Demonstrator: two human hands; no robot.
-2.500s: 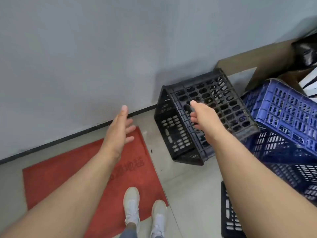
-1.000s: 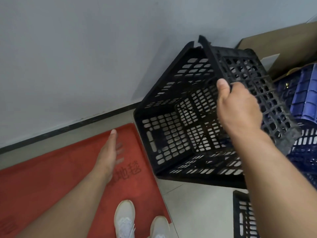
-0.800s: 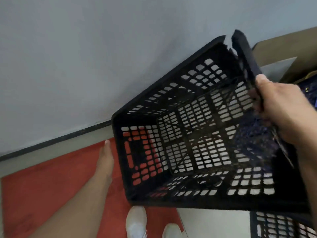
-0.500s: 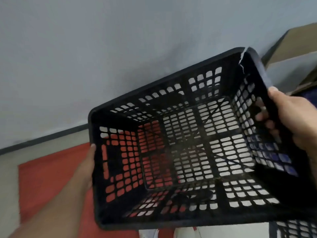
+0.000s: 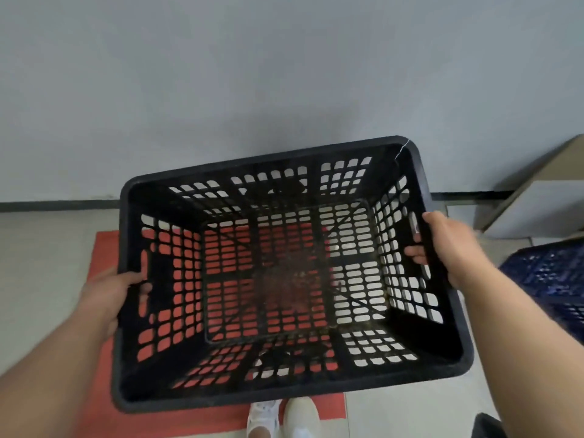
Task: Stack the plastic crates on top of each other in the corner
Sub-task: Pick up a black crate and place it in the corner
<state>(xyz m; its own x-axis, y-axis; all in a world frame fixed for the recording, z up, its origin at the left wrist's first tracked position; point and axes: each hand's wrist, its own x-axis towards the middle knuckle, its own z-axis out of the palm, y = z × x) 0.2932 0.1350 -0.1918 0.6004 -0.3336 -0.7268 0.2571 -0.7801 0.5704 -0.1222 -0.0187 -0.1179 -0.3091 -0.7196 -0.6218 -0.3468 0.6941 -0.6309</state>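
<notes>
A black perforated plastic crate (image 5: 221, 396) fills the middle of the view, held upright in the air with its opening toward me. Its far right rim corner has a crack. My left hand (image 5: 107, 292) grips the handle slot in the crate's left wall. My right hand (image 5: 448, 245) grips the rim of the right wall, fingers curled inside. A blue crate (image 5: 550, 273) sits on the floor at the right edge, partly out of view.
A red floor mat (image 5: 104, 248) lies under the crate, against a grey wall with a dark baseboard (image 5: 57, 205). My white shoes (image 5: 284, 418) stand at its near edge. A leaning cardboard sheet (image 5: 537, 191) is at the right. A black crate's corner (image 5: 489, 425) shows bottom right.
The black crate was lifted off the floor by my right hand and turned opening-up. My left hand came up and took hold of its left wall. The crate now hangs level over the mat.
</notes>
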